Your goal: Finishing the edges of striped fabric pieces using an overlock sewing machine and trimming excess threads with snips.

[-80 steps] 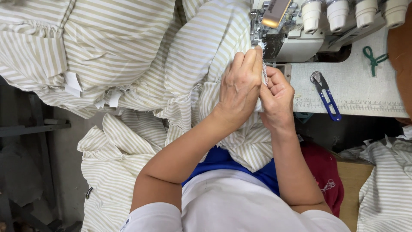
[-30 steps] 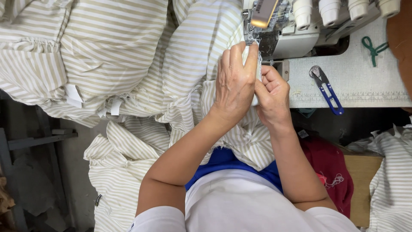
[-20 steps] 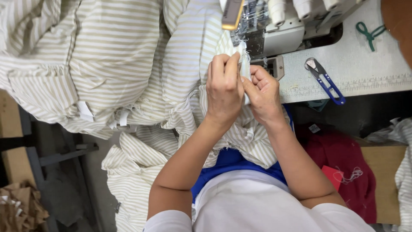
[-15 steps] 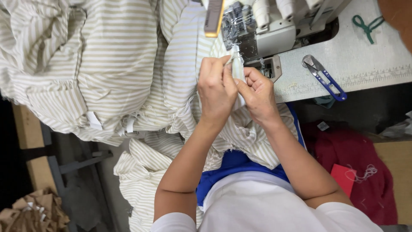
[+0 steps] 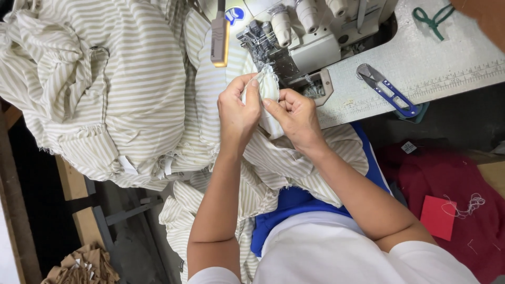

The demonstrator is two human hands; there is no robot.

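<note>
Nearest the camera: white shirt [image 5: 336, 252] over the torso, blue cloth [image 5: 294, 208] across the lap. Both forearms run up from the bottom edge toward the middle of the view.

Striped fabric [image 5: 273, 158], beige on white, drapes over the lap and spills down on the person's left. A red cloth [image 5: 447, 184] lies low on the right side with a red card [image 5: 437, 216] and loose thread on it. Brown paper scraps [image 5: 84, 265] sit at lower left by a wooden frame.

Left hand [image 5: 239, 113]: grip pressed together, thumb and fingers pinching a folded edge of the striped fabric. Right hand [image 5: 294, 115]: grip also closed, fingertips pinching the same fold from the other side. The two hands are just beside each other, touching the fold between them. The pinched piece stands up directly in front of the sewing machine [image 5: 305, 37], its tip close to the needle area; whether it touches the presser foot cannot be told.

Farther out: a large heap of the same striped fabric [image 5: 105, 89] fills the left half. A lit lamp bar [image 5: 219, 37] hangs over the cloth. On the white bench [image 5: 452, 58], thread snips with blue handles [image 5: 389, 94] lie well apart from the hands; green-handled scissors [image 5: 431, 18] lie at the far edge.
</note>
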